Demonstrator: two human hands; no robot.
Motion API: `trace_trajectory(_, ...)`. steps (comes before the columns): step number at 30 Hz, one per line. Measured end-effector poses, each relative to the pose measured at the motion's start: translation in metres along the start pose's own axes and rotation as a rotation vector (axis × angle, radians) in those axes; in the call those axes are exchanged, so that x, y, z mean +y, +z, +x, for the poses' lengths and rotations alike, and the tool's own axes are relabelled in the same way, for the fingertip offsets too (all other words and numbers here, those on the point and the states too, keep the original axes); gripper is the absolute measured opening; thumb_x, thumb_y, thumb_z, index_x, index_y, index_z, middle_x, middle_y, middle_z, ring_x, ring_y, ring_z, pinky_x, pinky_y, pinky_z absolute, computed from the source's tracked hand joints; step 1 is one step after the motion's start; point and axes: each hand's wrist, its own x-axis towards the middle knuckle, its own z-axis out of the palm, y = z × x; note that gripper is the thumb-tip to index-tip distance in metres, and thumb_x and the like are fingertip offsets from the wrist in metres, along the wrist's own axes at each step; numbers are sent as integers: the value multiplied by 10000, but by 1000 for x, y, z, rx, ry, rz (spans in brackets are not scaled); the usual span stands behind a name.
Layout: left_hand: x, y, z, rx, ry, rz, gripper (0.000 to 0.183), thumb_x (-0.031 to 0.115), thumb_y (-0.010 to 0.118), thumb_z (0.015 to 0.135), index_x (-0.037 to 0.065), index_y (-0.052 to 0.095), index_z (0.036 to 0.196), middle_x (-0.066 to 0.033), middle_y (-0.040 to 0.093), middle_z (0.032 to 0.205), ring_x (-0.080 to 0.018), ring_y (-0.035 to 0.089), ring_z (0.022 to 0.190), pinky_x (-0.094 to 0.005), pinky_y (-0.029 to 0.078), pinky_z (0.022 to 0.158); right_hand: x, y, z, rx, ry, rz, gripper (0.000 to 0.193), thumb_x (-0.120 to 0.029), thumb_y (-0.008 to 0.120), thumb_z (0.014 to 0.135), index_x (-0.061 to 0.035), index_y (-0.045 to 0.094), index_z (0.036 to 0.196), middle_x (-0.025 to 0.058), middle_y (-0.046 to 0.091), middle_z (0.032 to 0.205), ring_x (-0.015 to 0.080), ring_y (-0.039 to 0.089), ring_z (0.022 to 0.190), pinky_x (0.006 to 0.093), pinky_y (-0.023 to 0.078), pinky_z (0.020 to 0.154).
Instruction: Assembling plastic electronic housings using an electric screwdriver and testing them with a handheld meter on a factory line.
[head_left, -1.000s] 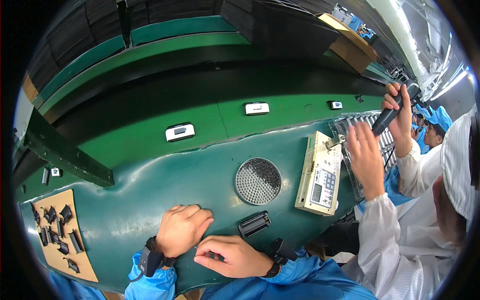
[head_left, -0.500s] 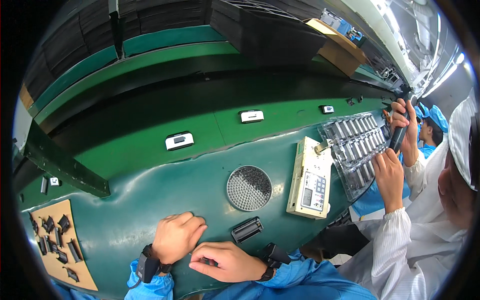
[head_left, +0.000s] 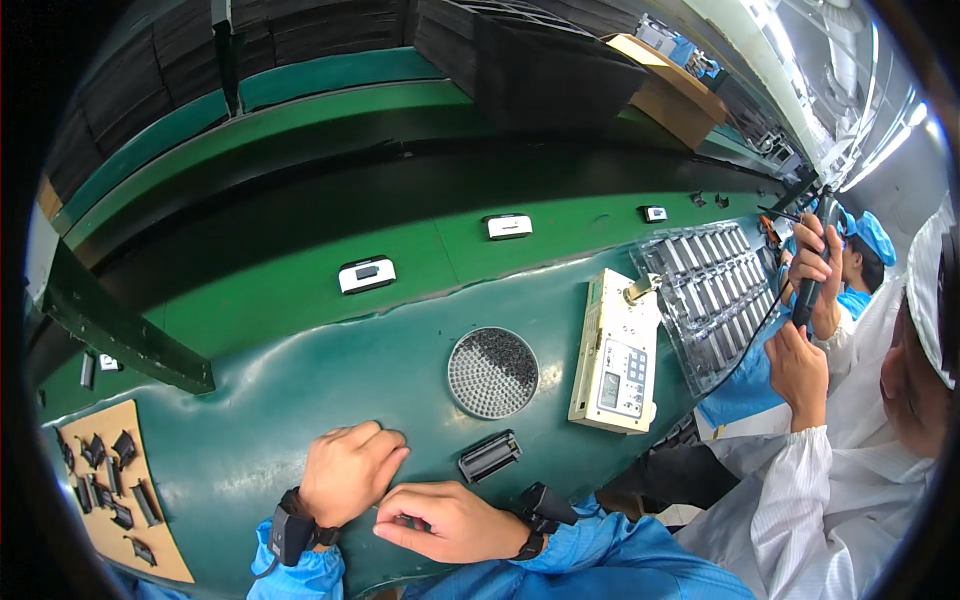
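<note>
Both hands rest at the desk's near edge, left hand flat, right hand pinching something unclear, black part untouched.

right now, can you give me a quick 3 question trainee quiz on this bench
1. True or false: the left hand lies flat on the green bench mat.
2. Which thing lies closest to the right hand? A) round mesh dish B) small black ribbed part C) cream meter box
3. Fill in: the loose black parts on the far left rest on a brown ____ sheet.

Key: 1 true; 2 B; 3 cardboard.
</note>
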Motion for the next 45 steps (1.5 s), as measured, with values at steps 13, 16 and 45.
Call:
trace_trajectory(13,-13,3,-6,27,49,1,112,177,793,871,108,736,938,-67,635,807,-316,662,685,-433,528,604,-2,9,4,-3,62,33,172,-177,716,999,-15,657,994,89,680,912,222,636,682,333,522,633)
trace_trajectory(16,-13,3,-6,26,52,2,114,176,793,872,105,736,940,-69,637,808,-318,664,686,-434,528,603,-2,8,4,-17,79,41,171,-176,714,1000,-14,657,998,92,683,917,225,639,686,335,525,639)
trace_trajectory(45,-12,9,2,10,23,2,107,200,780,885,116,732,931,-72,623,810,-332,669,703,-441,542,641,12,1,2,6,41,33,138,-110,747,979,-13,686,1056,73,714,989,152,660,713,278,536,596)
